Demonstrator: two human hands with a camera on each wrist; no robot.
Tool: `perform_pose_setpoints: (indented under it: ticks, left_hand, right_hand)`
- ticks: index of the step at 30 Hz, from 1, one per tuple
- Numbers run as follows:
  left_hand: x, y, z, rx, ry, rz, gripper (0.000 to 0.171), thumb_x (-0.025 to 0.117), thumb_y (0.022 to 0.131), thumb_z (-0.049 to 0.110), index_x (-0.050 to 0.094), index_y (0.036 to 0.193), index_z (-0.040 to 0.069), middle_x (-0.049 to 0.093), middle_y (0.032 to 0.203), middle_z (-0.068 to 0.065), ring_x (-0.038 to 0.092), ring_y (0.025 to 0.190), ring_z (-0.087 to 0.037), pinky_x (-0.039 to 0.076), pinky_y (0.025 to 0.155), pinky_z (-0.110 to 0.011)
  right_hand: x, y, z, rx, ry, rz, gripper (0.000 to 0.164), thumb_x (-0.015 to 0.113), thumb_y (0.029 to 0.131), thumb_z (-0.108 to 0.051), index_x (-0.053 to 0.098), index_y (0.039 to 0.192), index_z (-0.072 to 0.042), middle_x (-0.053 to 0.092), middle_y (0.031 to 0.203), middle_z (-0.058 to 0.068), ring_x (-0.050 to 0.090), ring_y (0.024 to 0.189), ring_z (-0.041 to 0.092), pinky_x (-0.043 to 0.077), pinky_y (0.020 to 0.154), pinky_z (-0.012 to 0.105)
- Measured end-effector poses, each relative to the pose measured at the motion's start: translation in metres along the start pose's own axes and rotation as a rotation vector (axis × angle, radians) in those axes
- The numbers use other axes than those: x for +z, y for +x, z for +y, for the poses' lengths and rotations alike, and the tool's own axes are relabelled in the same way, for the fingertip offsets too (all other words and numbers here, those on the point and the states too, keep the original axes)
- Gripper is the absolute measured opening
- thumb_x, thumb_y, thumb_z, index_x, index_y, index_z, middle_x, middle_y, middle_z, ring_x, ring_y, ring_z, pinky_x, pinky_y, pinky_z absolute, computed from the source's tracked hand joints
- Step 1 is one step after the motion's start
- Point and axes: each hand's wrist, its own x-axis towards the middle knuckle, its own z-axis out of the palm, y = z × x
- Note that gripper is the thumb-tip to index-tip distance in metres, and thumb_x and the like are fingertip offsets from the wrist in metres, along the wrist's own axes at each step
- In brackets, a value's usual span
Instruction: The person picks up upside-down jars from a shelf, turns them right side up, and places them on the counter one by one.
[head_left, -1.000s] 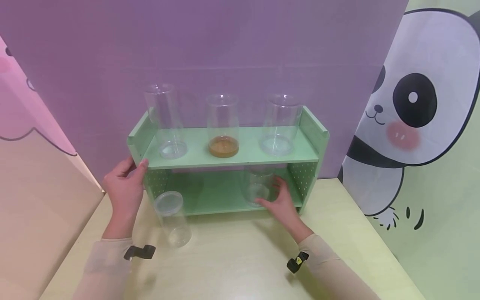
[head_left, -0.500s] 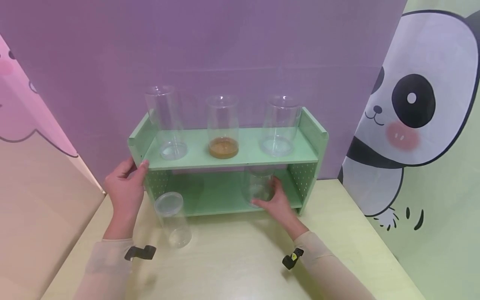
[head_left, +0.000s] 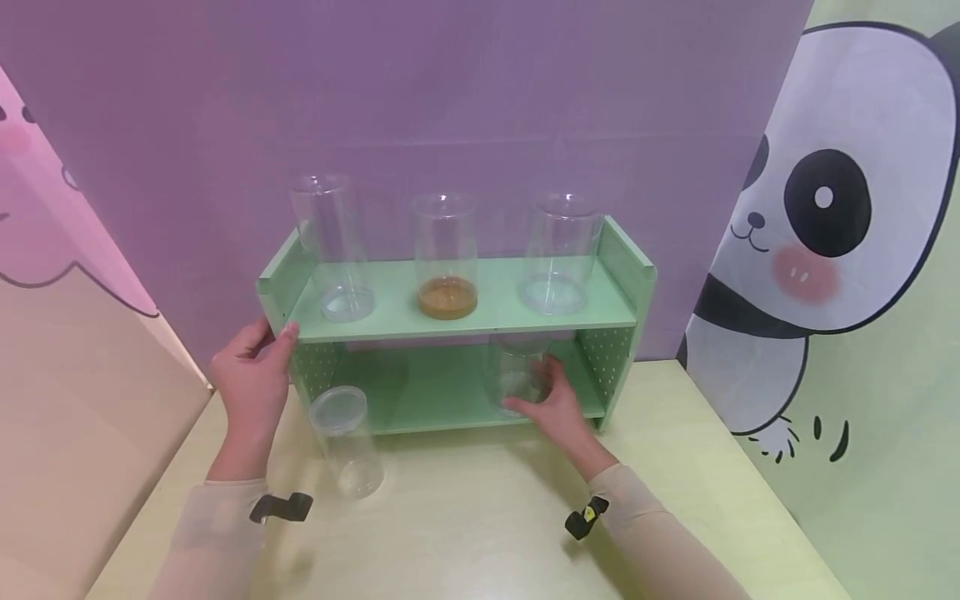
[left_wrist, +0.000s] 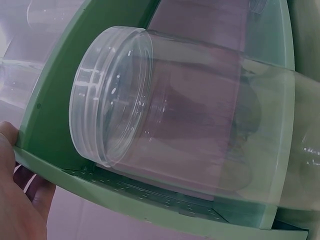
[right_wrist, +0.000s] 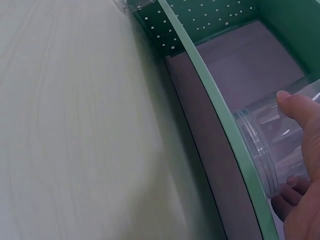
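My left hand [head_left: 253, 375] grips the left side panel of a green two-tier shelf [head_left: 420, 392], thumb in front and fingers behind. My right hand [head_left: 558, 410] holds a clear jar [right_wrist: 262, 145] standing upright on the lower tier, toward its right end. In the right wrist view, thumb and fingers curl round opposite sides of this jar. Another clear jar [head_left: 348, 437] with a clear lid [left_wrist: 107, 97] stands on the table, just before the shelf's left front. Its see-through body fills much of the left wrist view.
Along the upper tier stand a clear jar [head_left: 333, 242] at left, a clear jar with a brown bottom [head_left: 447, 297] in the middle, and a clear jar [head_left: 561, 250] at right. A purple wall [head_left: 480, 108] rises behind, and a panda-printed panel [head_left: 847, 250] stands at right.
Since a second ago, my right hand has moved slightly left and its fingers have closed round the jar on the lower tier. My left hand stays on the side panel.
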Motion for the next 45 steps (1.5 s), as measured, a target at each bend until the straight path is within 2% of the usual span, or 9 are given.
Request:
perform_pose_setpoints:
  ticks: [9, 14, 24, 31, 39, 45]
  left_hand:
    - [0.000, 0.001, -0.002, 0.007, -0.012, -0.006, 0.031, 0.082, 0.100, 0.010, 0.081, 0.131, 0.007, 0.076, 0.100, 0.020, 0.073, 0.097, -0.003, 0.062, 0.078, -0.013]
    - [-0.001, 0.001, -0.001, 0.012, -0.016, -0.007, 0.031, 0.082, 0.100, 0.010, 0.081, 0.131, 0.007, 0.077, 0.100, 0.019, 0.073, 0.097, -0.004, 0.062, 0.078, -0.013]
    - [-0.001, 0.001, -0.002, 0.015, -0.011, -0.009, 0.032, 0.082, 0.100, 0.008, 0.080, 0.132, 0.007, 0.077, 0.101, 0.019, 0.072, 0.099, -0.004, 0.061, 0.080, -0.011]
    - [-0.001, 0.000, -0.001, 0.008, -0.007, -0.005, 0.032, 0.081, 0.101, 0.010, 0.080, 0.132, 0.008, 0.076, 0.102, 0.019, 0.070, 0.102, -0.005, 0.061, 0.080, -0.011]
    - [-0.001, -0.001, 0.001, 0.003, -0.010, -0.005, 0.032, 0.081, 0.100, 0.010, 0.081, 0.132, 0.009, 0.076, 0.102, 0.020, 0.070, 0.102, -0.006, 0.061, 0.079, -0.011]
    - [-0.001, -0.001, 0.002, -0.018, -0.012, -0.010, 0.034, 0.082, 0.100, 0.011, 0.080, 0.134, 0.009, 0.077, 0.105, 0.016, 0.070, 0.103, -0.006, 0.061, 0.080, -0.011]
  right_hand:
    - [-0.005, -0.016, -0.003, -0.022, 0.031, -0.033, 0.107, 0.098, 0.085, -0.029, 0.033, 0.169, -0.012, 0.054, 0.162, 0.013, 0.052, 0.150, 0.038, 0.044, 0.125, 0.054]
    - [-0.007, -0.024, -0.002, -0.034, 0.045, -0.046, 0.101, 0.098, 0.085, -0.023, 0.038, 0.165, -0.010, 0.056, 0.160, 0.015, 0.053, 0.148, 0.040, 0.045, 0.124, 0.056]
    - [-0.013, -0.040, -0.003, -0.025, 0.015, -0.081, 0.091, 0.100, 0.082, -0.024, 0.049, 0.155, -0.007, 0.062, 0.152, 0.017, 0.059, 0.140, 0.040, 0.051, 0.118, 0.062]
    - [-0.015, -0.048, -0.002, -0.022, 0.020, -0.130, 0.103, 0.102, 0.079, -0.024, 0.044, 0.164, -0.011, 0.060, 0.157, 0.014, 0.056, 0.146, 0.039, 0.048, 0.121, 0.060]
    - [-0.017, -0.058, -0.009, 0.017, 0.044, -0.172, 0.100, 0.102, 0.079, -0.022, 0.047, 0.162, -0.015, 0.060, 0.156, 0.015, 0.056, 0.144, 0.044, 0.056, 0.113, 0.058]
    - [-0.017, -0.065, -0.013, 0.048, 0.076, -0.210, 0.098, 0.102, 0.080, -0.023, 0.047, 0.161, -0.018, 0.059, 0.158, 0.011, 0.055, 0.145, 0.040, 0.048, 0.120, 0.062]
